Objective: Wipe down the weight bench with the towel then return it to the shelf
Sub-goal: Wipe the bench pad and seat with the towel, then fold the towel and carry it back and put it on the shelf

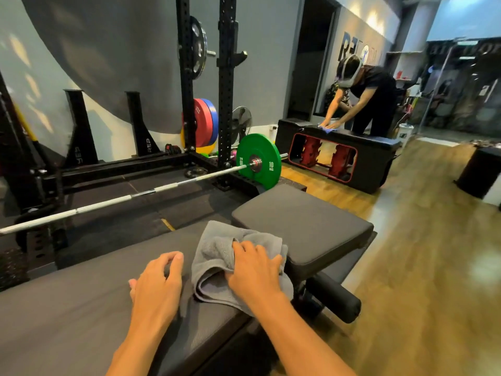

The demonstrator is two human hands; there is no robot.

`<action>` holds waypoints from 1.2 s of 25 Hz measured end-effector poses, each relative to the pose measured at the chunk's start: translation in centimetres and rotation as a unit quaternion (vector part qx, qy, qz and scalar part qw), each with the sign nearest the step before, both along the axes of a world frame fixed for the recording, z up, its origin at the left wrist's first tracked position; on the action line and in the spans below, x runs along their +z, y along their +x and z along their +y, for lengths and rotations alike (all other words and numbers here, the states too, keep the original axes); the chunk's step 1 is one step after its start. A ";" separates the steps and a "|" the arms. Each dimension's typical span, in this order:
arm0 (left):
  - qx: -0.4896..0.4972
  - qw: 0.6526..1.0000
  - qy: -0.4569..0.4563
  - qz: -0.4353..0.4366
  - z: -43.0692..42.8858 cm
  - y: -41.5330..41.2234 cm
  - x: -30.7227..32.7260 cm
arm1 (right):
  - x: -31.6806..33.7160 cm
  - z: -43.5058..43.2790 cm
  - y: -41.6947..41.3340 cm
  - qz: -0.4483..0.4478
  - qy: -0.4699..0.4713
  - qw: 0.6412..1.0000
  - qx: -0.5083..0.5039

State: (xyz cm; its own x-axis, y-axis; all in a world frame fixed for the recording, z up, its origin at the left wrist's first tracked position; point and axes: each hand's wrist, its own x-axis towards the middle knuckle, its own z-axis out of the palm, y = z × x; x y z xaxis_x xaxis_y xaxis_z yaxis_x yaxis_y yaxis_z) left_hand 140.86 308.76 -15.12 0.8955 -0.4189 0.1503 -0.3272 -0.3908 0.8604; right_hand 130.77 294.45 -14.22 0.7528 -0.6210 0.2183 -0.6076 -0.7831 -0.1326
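Note:
The black padded weight bench [303, 221] runs from the lower left toward the middle of the head view, with a gap between its long pad and its seat pad. A crumpled grey towel [217, 248] lies on the long pad near that gap. My right hand [257, 270] lies on top of the towel with the fingers curled into the cloth. Just left of the towel, my left hand [157, 283] rests on the bare pad, fingers apart and holding nothing. No shelf for the towel is in sight.
A barbell [151, 191] with a green 10 kg plate [257, 161] lies on the floor behind the bench, in front of a black rack [225, 85]. Farther right, another person [374, 96] wipes a black bench [349, 156]. Wooden floor [423, 267] stretches to the right.

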 end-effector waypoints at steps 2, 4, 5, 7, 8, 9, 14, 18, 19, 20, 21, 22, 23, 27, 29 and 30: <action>0.000 1.000 -0.010 -0.005 -1.5 -0.1 0.6 | -0.5 -0.3 -1.5 -0.031 -0.032 0.999 -0.007; -0.017 0.998 -0.055 -0.001 -3.1 -0.6 1.4 | -0.3 -0.3 -1.9 -0.072 -0.078 0.994 -0.005; -0.024 0.997 -0.074 0.013 -3.9 -1.1 1.8 | 0.0 -0.2 -1.8 -0.093 -0.104 0.990 0.002; -0.038 0.986 -0.123 0.106 -4.9 -2.0 3.7 | 1.6 0.4 -2.2 -0.124 -0.110 0.986 -0.009; -0.046 0.964 -0.173 0.198 -5.1 -2.4 5.3 | 2.9 0.9 -2.6 -0.139 -0.097 0.985 -0.008; -0.056 0.929 -0.220 0.291 -5.2 -2.7 7.1 | 4.7 1.4 -3.3 -0.150 -0.084 0.985 -0.002; -0.154 0.870 -0.215 0.415 -5.8 -5.6 24.4 | 19.6 2.0 -9.1 -0.162 -0.019 0.986 0.026; -0.253 0.882 -0.197 0.346 -8.3 -9.8 40.3 | 33.9 0.9 -16.2 -0.221 -0.001 0.974 0.059; -0.275 0.883 -0.195 0.325 -9.3 -11.2 44.3 | 37.8 0.1 -18.2 -0.282 -0.006 0.957 0.067; -0.304 0.880 -0.197 0.307 -10.4 -12.7 48.2 | 41.8 -0.8 -20.1 -0.349 -0.011 0.935 0.065; -0.337 0.873 -0.200 0.290 -11.4 -14.2 52.0 | 45.5 -2.1 -22.0 -0.416 0.011 0.909 0.041; -0.368 0.864 -0.201 0.277 -12.4 -15.8 55.3 | 49.1 -3.6 -23.8 -0.493 0.070 0.867 -0.017; -0.397 0.856 -0.199 0.266 -13.6 -17.2 58.1 | 51.8 -5.7 -25.4 -0.574 0.145 0.801 -0.084; -0.475 0.804 -0.203 0.295 -18.5 -22.5 63.6 | 57.6 -12.0 -30.2 -0.596 0.475 0.615 -0.202; -0.472 0.800 -0.208 0.306 -21.6 -24.3 64.7 | 59.3 -14.0 -32.0 -0.587 0.531 0.575 -0.208; -0.473 0.798 -0.214 0.306 -23.4 -25.0 65.2 | 60.0 -15.1 -32.8 -0.597 0.522 0.572 -0.210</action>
